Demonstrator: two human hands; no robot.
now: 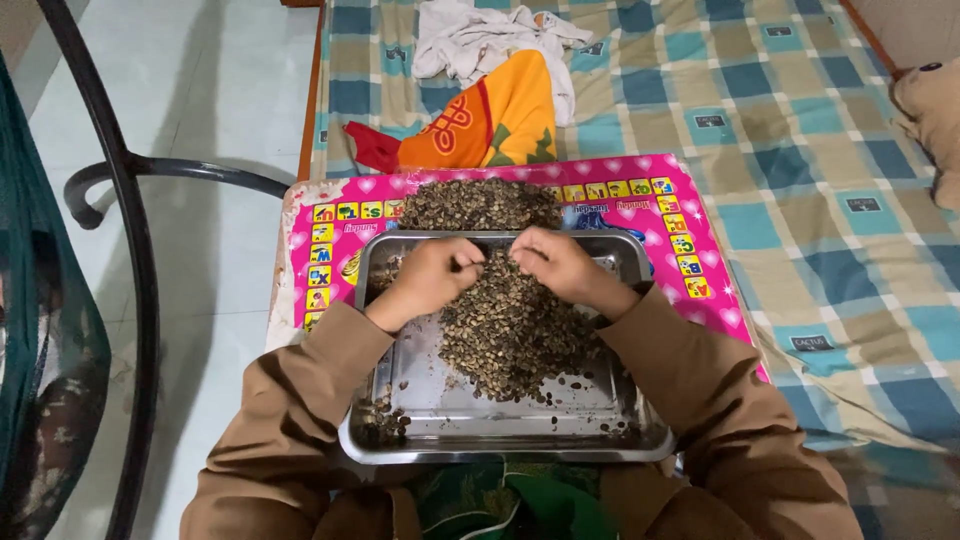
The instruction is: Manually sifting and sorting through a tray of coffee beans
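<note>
Seed heap [510, 330] lengthwise along tray [620, 410]

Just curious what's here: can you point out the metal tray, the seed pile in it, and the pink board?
metal tray [520, 438], head view, bare near floor.
seed pile [510, 330], head view, heap's middle.
pink board [700, 235], head view, right border.

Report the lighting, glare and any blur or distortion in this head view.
Head view: soft, even light with faint shadows; dull glare on the steel tray rim; left hand and right hand slightly soft over the seed pile; the dark metal frame curves toward the left edge.
</note>
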